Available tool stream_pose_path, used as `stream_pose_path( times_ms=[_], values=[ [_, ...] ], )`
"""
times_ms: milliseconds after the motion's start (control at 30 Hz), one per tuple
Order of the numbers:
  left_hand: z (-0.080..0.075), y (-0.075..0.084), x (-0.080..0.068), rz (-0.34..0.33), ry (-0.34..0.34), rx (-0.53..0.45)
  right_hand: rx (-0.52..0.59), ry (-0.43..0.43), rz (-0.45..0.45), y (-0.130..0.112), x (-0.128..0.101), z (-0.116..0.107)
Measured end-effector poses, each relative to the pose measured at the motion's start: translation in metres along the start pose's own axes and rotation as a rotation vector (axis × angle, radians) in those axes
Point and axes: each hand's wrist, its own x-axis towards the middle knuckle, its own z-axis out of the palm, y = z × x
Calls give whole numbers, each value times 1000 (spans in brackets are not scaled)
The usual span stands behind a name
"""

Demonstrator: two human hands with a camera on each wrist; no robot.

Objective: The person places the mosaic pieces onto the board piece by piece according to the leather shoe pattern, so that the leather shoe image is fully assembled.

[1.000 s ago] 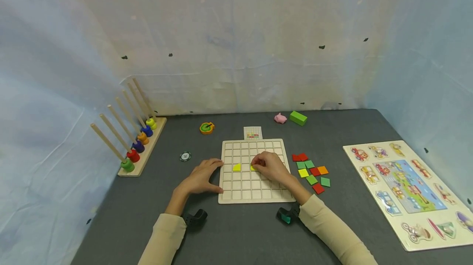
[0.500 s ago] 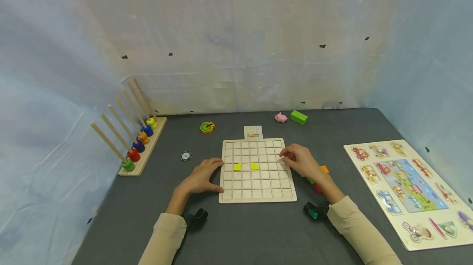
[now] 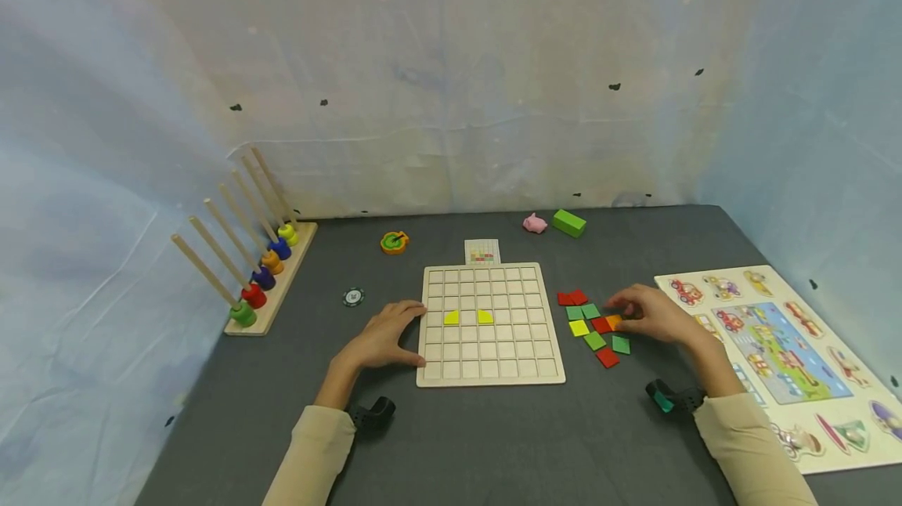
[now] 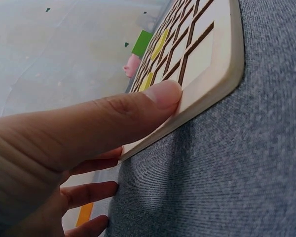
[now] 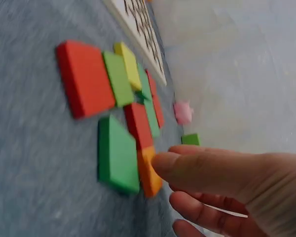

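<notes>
A wooden grid board (image 3: 470,351) lies flat on the table with two yellow pieces (image 3: 452,318) in separate cells of one row. My left hand (image 3: 380,340) rests at its left edge, fingers spread; in the left wrist view the thumb (image 4: 164,94) lies on the board's rim. To the right of the board lie loose square tiles: red (image 3: 607,357), green (image 3: 621,345) and yellow (image 3: 579,328). Over the right side of these tiles is my right hand (image 3: 658,314), fingers loosely bent. Its thumb tip overlaps the orange tile (image 5: 149,173) in the right wrist view.
A small pattern card (image 3: 482,252) sits behind the board. Farther back are a pink pig (image 3: 535,224) and a green block (image 3: 568,224). A peg stacker (image 3: 282,285) stands left, beyond a round chip (image 3: 354,298) and an orange-green toy (image 3: 395,243). A picture puzzle (image 3: 831,443) lies right.
My right hand has left the second yellow piece on the board and moved right, to the loose tiles. The left hand stays at the board's edge.
</notes>
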Motion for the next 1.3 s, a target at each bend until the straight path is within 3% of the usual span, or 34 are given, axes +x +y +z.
stream_pose_path(
  times_ms=[300, 600, 733, 1033, 1300],
  values=[
    [0, 1, -1, 7, 3, 0, 36, 26, -64, 12, -7, 5],
    [0, 0, -1, -2, 5, -1, 34, 67, 45, 5, -2, 4],
    [-1, 0, -1, -7, 1, -5, 15, 79, 30, -12, 16, 14],
    [0, -1, -1, -1, 5, -2, 50, 101, -224, -76, 71, 62],
    [0, 0, 0, -11, -2, -7, 46, 71, -271, -127, 105, 105]
  ],
)
